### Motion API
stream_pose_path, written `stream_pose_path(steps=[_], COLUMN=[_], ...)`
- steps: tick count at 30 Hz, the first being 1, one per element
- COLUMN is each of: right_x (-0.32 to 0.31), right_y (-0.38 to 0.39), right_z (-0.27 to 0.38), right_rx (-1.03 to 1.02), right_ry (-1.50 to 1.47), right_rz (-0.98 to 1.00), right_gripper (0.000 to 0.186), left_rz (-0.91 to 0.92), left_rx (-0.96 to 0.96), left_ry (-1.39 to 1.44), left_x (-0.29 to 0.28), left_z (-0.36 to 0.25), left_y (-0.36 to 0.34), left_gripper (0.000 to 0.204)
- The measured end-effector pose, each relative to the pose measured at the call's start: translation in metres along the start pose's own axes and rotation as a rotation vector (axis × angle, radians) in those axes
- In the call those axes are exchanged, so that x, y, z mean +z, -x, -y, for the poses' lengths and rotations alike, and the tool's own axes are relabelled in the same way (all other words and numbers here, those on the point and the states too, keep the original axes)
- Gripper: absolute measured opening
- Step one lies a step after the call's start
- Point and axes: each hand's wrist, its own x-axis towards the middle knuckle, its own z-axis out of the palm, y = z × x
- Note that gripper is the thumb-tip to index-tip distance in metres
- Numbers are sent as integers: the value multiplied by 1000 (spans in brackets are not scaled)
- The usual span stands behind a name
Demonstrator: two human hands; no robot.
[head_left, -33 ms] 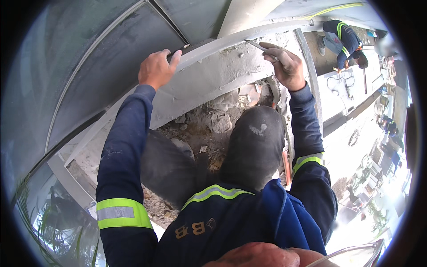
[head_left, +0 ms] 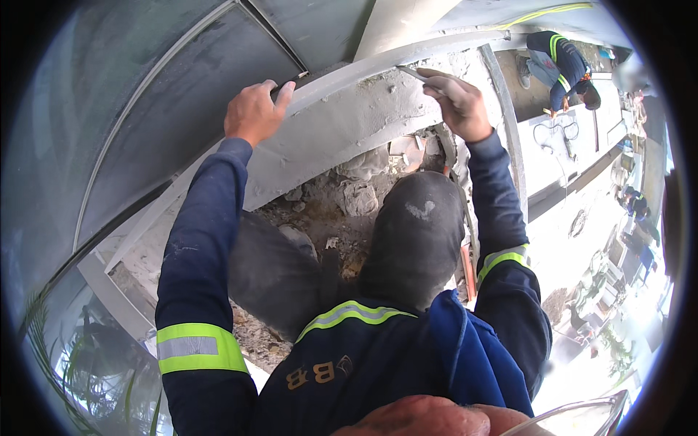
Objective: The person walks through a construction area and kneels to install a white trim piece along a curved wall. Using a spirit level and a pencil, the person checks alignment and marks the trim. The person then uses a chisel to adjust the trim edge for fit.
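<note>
My left hand [head_left: 254, 112] is closed around a slim dark tool [head_left: 292, 81] with a pale tip. Its kind is hard to make out. The tool lies next to a long grey ledge [head_left: 363, 67] at the foot of the dark panels. Further right, my right hand [head_left: 459, 105] grips a thin, pointed grey tool [head_left: 408, 70], perhaps a blade or small spatula. Its tip touches or nearly touches the ledge's lower edge, above a rough, plastered grey face [head_left: 327, 142]. My fingers hide both handles.
Broken masonry and rubble [head_left: 358, 198] lie below the plastered face, around my knees. An upright grey strip [head_left: 507, 116] stands right of my right hand. At the upper right another person [head_left: 563, 62] bends over a pale board with a cable. Plants [head_left: 69, 367] show at the lower left.
My right hand and its pointed tool have shifted slightly left along the ledge. My left hand has barely moved.
</note>
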Motion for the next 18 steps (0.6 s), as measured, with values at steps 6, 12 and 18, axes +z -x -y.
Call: stream_pose_path(steps=[6, 12, 18], right_x=[-22, -42, -53], right_y=[-2, 3, -6], right_z=[-2, -29, -28], right_rx=[-36, 64, 92], right_ry=[118, 191, 236], right_rz=[-43, -76, -105], right_gripper=[14, 14, 12], left_rz=[-2, -59, -9], left_rx=[0, 19, -5], left_ry=[-8, -7, 2], left_x=[-2, 2, -4], left_z=[0, 1, -1], left_y=[-1, -2, -1], left_gripper=[61, 60, 60])
